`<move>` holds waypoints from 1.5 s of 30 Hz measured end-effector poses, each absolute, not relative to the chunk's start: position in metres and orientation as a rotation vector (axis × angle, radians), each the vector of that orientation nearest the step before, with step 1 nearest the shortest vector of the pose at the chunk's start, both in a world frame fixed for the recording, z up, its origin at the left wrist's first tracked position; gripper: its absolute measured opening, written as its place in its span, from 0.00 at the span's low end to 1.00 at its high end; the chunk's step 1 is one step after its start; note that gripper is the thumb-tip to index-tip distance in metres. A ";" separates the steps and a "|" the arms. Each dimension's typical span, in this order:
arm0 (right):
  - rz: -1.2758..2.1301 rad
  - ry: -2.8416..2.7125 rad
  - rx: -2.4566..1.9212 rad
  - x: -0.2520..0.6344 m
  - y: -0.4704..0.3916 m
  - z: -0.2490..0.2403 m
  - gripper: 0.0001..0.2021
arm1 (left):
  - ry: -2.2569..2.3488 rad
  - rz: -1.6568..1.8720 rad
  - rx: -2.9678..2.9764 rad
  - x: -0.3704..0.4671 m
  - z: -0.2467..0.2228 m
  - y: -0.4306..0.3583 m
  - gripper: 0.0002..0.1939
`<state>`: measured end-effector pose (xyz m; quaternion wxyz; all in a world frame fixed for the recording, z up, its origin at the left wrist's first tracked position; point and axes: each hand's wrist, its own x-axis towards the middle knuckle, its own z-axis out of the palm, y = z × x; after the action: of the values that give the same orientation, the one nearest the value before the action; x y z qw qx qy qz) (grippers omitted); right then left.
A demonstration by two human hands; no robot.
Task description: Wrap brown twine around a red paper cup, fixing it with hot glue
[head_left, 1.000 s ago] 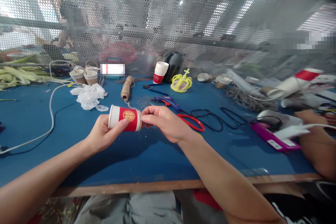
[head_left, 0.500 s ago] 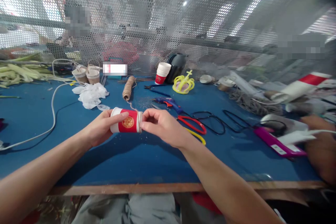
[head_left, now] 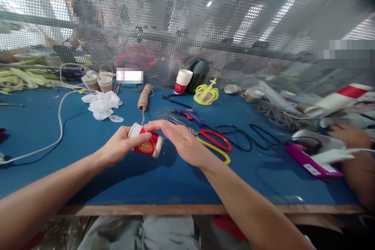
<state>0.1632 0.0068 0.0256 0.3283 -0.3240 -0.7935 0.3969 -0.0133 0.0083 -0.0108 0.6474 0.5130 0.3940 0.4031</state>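
My left hand (head_left: 118, 146) is closed around a red and white paper cup (head_left: 145, 148) with a gold emblem, thumb on top. The cup lies tilted on its side above the table. From a roll of brown twine (head_left: 144, 97), a strand runs down to the cup and slants across its red side toward the base. My right hand (head_left: 181, 140) has its fingers stretched out, their tips at the cup's upper side by the strand. Whether those fingertips touch the twine I cannot tell. Scissors (head_left: 215, 140) with red and yellow handles lie beyond my right hand.
A glue gun (head_left: 190, 115), blue-handled pliers (head_left: 177, 99), a yellow crown-like piece (head_left: 206, 93) and stacked paper cups (head_left: 182, 82) stand or lie behind. White plastic (head_left: 104, 104) is at left. Another person's hand (head_left: 345, 136) is near a purple power strip (head_left: 312, 160) at right.
My right hand's fingers have gone from a pinch at the cup's base to stretched out over its upper side. The cup has tilted, and the strand now slants across its red side.
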 end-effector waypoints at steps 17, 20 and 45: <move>0.204 -1.882 -2.057 0.234 0.090 0.028 0.09 | 0.950 0.975 1.009 -0.014 -0.008 0.011 0.10; 0.294 -1.864 -2.241 0.253 0.108 0.011 0.05 | 0.963 0.986 0.972 -0.013 -0.004 0.011 0.10; 1.089 -1.874 -1.143 0.200 0.010 0.033 0.10 | 1.135 1.092 1.022 -0.025 -0.008 0.029 0.13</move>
<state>0.2004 0.0100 0.0326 0.3388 -0.4390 -0.7194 0.4183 -0.0247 0.0295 -0.0079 0.5908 0.4390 0.4878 0.4693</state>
